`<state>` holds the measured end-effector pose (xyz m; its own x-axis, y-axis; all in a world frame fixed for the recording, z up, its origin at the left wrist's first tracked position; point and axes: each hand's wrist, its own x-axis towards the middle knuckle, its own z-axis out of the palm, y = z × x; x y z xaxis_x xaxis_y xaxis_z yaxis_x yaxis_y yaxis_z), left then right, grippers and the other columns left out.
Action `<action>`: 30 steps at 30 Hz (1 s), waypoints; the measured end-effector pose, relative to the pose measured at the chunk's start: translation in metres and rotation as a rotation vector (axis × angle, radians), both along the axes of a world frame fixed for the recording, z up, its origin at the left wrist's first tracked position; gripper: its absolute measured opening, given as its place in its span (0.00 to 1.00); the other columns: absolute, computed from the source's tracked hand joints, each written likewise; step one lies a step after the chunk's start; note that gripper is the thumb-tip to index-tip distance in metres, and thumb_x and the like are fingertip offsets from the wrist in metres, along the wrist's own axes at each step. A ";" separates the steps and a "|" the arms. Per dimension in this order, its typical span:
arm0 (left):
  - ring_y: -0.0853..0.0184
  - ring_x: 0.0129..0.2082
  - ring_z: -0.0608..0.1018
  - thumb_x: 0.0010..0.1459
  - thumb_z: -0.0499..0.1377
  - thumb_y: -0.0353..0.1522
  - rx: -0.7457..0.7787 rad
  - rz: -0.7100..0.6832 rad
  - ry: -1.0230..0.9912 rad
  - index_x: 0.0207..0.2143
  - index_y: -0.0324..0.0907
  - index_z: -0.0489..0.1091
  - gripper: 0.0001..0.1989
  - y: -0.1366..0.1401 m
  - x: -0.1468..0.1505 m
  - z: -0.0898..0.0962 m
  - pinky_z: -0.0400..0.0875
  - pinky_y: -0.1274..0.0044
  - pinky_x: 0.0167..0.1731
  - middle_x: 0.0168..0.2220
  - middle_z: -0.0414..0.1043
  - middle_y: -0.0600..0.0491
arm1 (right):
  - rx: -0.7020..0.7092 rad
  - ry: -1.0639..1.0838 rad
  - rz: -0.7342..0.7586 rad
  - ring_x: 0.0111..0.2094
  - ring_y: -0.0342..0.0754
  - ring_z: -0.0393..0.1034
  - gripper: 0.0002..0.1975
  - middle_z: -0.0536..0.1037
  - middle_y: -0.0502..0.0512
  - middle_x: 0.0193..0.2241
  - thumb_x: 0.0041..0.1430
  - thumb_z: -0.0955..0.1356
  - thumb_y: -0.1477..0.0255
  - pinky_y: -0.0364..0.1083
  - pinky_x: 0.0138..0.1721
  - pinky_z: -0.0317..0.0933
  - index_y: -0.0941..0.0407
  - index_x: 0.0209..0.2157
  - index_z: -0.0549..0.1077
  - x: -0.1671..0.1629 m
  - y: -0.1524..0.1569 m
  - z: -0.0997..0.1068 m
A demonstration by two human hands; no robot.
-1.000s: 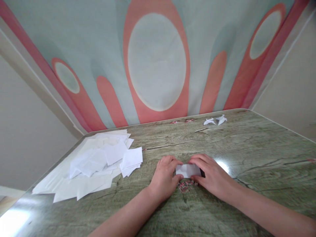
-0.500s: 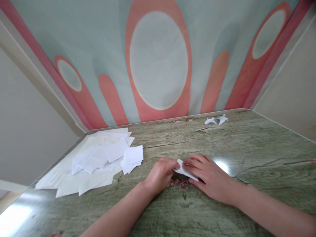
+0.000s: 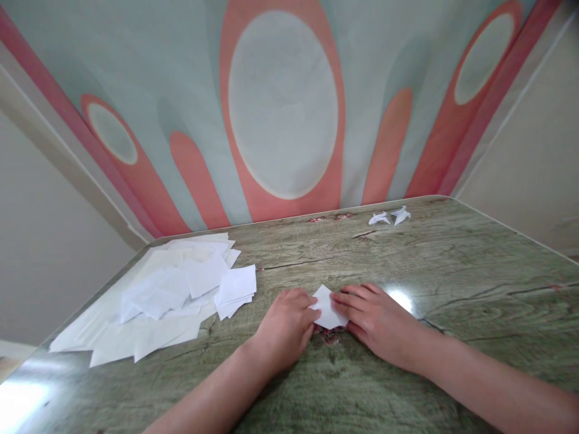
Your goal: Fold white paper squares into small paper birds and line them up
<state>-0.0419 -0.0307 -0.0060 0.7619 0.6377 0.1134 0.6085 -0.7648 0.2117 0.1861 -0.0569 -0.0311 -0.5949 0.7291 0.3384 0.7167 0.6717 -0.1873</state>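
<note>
A small folded piece of white paper [image 3: 326,308] lies low over the table between my two hands, its flat face showing and a point at the far end. My left hand [image 3: 289,322] pinches its left edge, with thumb and fingertips closed there. On the right edge, the fingertips of my right hand [image 3: 373,319] press the paper, thumb tucked close on the near side. The paper's side edges are partly covered by my fingers.
To the left lies a spread of large white sheets [image 3: 113,343], with smaller pieces on top. A stack of small paper squares [image 3: 237,286] sits beside them. Two folded paper figures [image 3: 379,218] stand near the far edge of the wood-patterned table [image 3: 289,247], before a painted wall.
The folded paper has turned from a narrow, tilted strip to a broader face seen from above. My left hand has shifted its grip along the left edge. The view has moved slightly.
</note>
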 end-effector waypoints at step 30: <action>0.68 0.30 0.72 0.55 0.61 0.36 -0.195 0.361 -0.226 0.23 0.40 0.70 0.11 0.007 0.007 -0.006 0.62 0.78 0.32 0.26 0.71 0.55 | -0.208 0.190 -0.231 0.32 0.47 0.67 0.15 0.74 0.50 0.26 0.64 0.63 0.67 0.47 0.36 0.57 0.54 0.25 0.74 0.005 0.003 0.004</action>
